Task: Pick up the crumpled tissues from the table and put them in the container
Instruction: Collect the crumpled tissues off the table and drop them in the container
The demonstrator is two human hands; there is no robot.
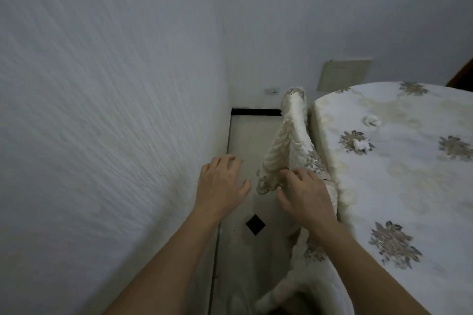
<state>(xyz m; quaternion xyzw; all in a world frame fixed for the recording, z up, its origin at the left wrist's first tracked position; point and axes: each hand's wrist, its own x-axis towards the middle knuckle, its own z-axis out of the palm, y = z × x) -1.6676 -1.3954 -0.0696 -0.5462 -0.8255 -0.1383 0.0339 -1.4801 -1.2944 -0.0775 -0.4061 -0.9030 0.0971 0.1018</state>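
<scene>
Hands: two. Left hand (221, 181) spread and empty above the floor (245, 140); right hand (304, 194) pinching a hanging fold of the tablecloth (289, 140) at the bench's left edge.
Bench (399, 186): one, right of scene, under the floral cloth.
Crumpled tissues: two seen, both far on the bench top, apart; nearer tissue (359, 145), farther tissue (371, 120).
Container: none in view.
Step in hand: judged preparatory; no tissue grasped yet.
Next move: release the cloth, reach right and far to the nearer tissue, locate the container.

Tablecloth (399, 186) matt embroidered cloth; wall (102, 84) rough textured plaster; tissues (371, 120) soft crumpled paper.
</scene>
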